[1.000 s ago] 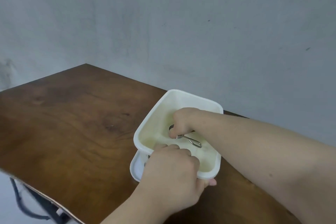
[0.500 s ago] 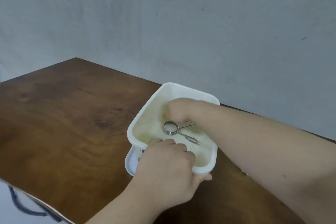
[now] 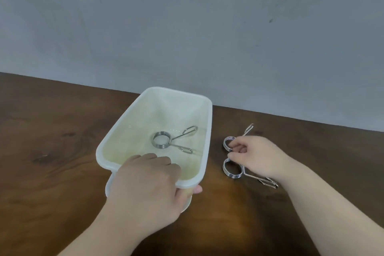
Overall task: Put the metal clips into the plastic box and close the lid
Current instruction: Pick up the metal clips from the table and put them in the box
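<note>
The right hand (image 3: 255,155) has left the plastic box (image 3: 205,131), now pinching a table clip (image 3: 228,143); left hand (image 3: 149,185) grips the rim.

Plain grey wall (image 3: 187,16), faint dark specks; dark brown wooden table (image 3: 52,141) against it

One clip (image 3: 166,140) in box (image 3: 116,131); right hand (image 3: 257,156) on second clip (image 3: 229,143).

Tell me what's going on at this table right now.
A person is loading metal clips into a white plastic box. The left hand holds the box's near rim, and one clip in the box already lies on its floor. The right hand is on the table beside the box, fingers closing on the far clip; the near clip lies just in front.
</note>
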